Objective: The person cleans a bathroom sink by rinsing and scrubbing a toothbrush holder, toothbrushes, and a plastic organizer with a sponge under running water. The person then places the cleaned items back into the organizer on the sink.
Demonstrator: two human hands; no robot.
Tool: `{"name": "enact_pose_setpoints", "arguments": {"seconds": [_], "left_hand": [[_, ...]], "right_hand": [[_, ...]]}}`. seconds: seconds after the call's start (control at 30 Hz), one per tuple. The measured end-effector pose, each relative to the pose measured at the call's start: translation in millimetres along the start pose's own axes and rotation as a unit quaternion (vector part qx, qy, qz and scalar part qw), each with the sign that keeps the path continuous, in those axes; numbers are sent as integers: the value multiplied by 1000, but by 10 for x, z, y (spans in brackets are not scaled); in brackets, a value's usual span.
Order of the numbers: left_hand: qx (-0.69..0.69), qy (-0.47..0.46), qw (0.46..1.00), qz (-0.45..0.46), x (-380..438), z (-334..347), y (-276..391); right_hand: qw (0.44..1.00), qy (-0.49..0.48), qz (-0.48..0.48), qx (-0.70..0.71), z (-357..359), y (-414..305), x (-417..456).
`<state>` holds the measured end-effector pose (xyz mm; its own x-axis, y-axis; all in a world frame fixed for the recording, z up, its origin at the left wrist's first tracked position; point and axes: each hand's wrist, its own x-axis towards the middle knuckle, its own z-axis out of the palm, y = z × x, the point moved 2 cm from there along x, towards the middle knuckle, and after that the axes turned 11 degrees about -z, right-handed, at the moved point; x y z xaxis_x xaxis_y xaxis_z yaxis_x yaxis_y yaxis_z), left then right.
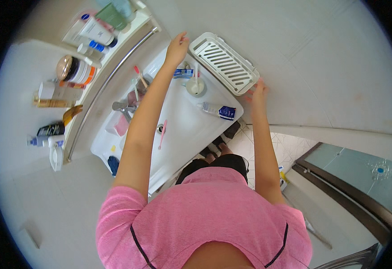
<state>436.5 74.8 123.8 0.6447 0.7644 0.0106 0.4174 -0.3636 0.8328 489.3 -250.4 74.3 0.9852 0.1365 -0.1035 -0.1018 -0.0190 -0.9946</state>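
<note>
A white plastic rack with a slotted base sits against the wall beyond the sink's right side, with nothing in it. Beside its left end is my left hand, a small gap apart, its fingers bent and partly hidden. My right hand is at the rack's right corner, fingers blurred and spread; whether they touch it is unclear. Below the rack, on the white washbasin, are a white cup with a pale handle sticking out, a blue toothpaste tube and a white-and-blue tube.
A pink toothbrush lies by the drain. Near the faucet stand a holder with toothbrushes and a pink soap box. A shelf with several bottles and a metal rail runs along the left. A glass-panelled door is at right.
</note>
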Motion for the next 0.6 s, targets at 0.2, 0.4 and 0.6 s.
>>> {"name": "enact_pose_setpoints", "arguments": {"seconds": [0.2, 0.4, 0.6], "left_hand": [[-210, 34, 954, -213, -1615, -554, -1199], [-95, 71, 964, -239, -2398, -462, -1587], [-89, 129, 951, -266, -2640, -659, -1803]], "right_hand": [[904, -121, -382, -151, 330, -460, -1057], [863, -407, -265, -136, 1374, -16, -1463], [803, -400, -400, -186, 2885, 603, -1398]]}}
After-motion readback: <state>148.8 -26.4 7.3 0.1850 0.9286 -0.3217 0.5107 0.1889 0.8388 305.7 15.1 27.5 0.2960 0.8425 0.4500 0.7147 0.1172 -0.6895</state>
